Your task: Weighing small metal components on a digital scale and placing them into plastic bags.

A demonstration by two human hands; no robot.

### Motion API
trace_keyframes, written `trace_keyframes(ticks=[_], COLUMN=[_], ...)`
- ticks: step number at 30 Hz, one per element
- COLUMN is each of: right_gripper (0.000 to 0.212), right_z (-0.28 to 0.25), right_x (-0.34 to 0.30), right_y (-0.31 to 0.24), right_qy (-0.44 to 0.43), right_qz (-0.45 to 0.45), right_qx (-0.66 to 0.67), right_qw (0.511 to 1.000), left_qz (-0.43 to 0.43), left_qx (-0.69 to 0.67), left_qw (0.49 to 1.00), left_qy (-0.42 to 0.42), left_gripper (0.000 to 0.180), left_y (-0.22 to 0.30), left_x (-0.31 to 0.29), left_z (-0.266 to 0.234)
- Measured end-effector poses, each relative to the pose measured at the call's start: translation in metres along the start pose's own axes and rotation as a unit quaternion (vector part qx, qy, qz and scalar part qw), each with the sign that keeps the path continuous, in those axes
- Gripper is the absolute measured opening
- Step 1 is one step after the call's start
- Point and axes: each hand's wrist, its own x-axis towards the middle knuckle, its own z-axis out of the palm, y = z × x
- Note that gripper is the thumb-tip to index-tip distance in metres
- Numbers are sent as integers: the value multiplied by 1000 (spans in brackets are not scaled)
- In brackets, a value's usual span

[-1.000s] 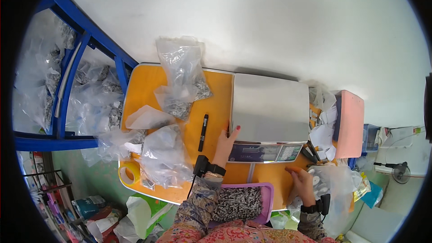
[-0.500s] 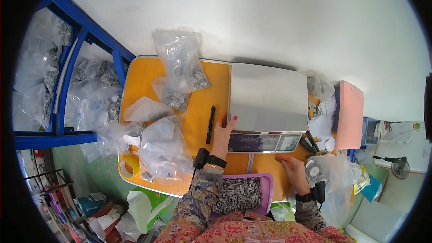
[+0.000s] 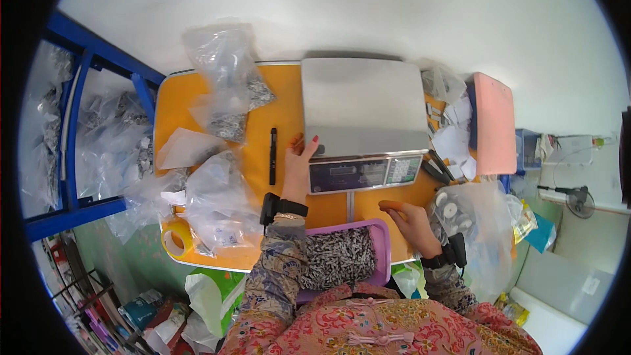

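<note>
A digital weighing scale point(image 3: 365, 102) with a wide metal plate and a dark front panel with display and keypad stands on the orange table point(image 3: 263, 190). My left hand point(image 3: 299, 167) is closed on its front left corner, thumb on top at the plate's edge, fingers at the side. Just in front of the keypad, my right hand point(image 3: 414, 227) hovers with loosely bent fingers and nothing visible in them. A purple tray point(image 3: 381, 250) of small grey metal parts point(image 3: 338, 256) sits between my forearms. Left of the scale lies a black marker point(image 3: 273, 156).
Clear bags of metal parts point(image 3: 230, 125) and other plastic bags point(image 3: 217, 190) cover the table's left. Yellow tape point(image 3: 176, 236) lies at its edge. To the right are paper scraps point(image 3: 453, 141), a pink board point(image 3: 494, 125) and a bag with rolls point(image 3: 476, 223). A blue rack point(image 3: 98, 52) stands left.
The view has shifted, so the table and scale appear higher and further left. My left hand stays at the scale's corner; my right hand remains in front of the keypad.
</note>
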Motion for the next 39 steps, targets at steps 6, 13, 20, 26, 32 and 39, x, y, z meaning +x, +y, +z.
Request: trace_keyframes(ticks=[6, 13, 20, 26, 32, 39], right_gripper=[20, 22, 22, 23, 23, 51], right_z=[-1, -4, 7, 9, 34, 122], right_x=[-4, -23, -42, -57, -86, -71], right_y=[0, 24, 43, 35, 10, -13], right_qy=[-15, -6, -2, -13, 31, -15], right_qz=[-6, 32, 37, 46, -36, -221], right_qx=[-15, -4, -27, -39, -58, -149], right_qw=[1000, 999, 999, 998, 997, 964], left_qz=[17, 45, 177, 124, 73, 55], left_qx=[1, 171, 241, 172, 177, 320], left_qw=[1000, 982, 941, 971, 977, 945], left_qy=[16, 73, 158, 108, 98, -23], left_gripper=[45, 34, 36, 38, 37, 42], left_y=[-5, -33, -2, 5, 18, 24], left_x=[3, -4, -14, -6, -55, -147], left_z=[-6, -91, -106, -130, -88, -94])
